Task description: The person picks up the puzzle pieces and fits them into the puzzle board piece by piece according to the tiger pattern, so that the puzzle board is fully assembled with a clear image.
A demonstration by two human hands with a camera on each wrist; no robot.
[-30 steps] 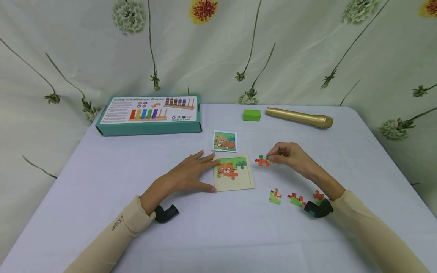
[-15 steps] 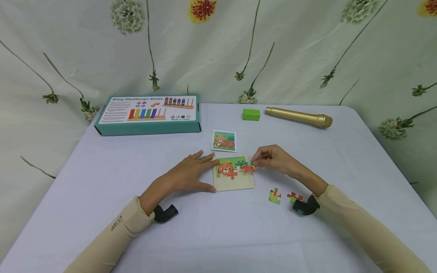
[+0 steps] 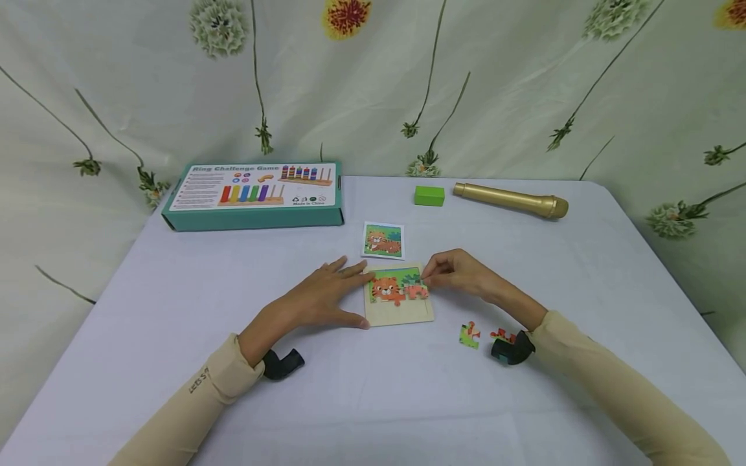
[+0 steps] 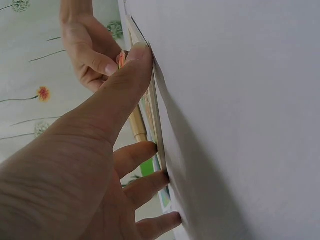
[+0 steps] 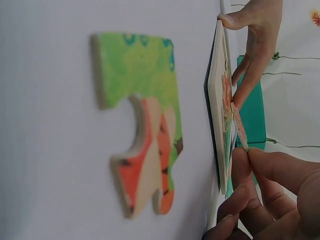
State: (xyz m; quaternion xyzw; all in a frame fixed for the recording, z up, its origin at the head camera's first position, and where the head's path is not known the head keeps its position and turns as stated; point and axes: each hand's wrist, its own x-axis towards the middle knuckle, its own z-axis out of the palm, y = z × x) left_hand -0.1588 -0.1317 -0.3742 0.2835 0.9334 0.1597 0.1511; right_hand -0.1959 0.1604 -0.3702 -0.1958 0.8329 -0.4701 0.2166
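A wooden puzzle board (image 3: 402,316) lies mid-table, its upper part filled with tiger-face and green pieces. Fingers spread, my left hand (image 3: 326,298) touches the board's left edge, thumb at the near corner. Over the board's right side, my right hand (image 3: 466,277) pinches an orange puzzle piece (image 3: 416,292) between thumb and index finger. The right wrist view shows this piece tilted, one end against the board. Two loose pieces lie to the right: a green-and-orange puzzle piece (image 5: 140,70), and a red-and-green puzzle piece (image 3: 502,334) partly covered by the wrist camera.
A small tiger picture card (image 3: 383,241) lies just beyond the board. Farther back are a teal game box (image 3: 256,220), a green block (image 3: 429,196) and a gold toy microphone (image 3: 507,200). A flowered cloth (image 3: 350,97) hangs behind the table.
My right hand has carried the orange piece leftward from beside the board to over its right side. The left hand stays put. One loose piece at the right has become hidden by the right arm.
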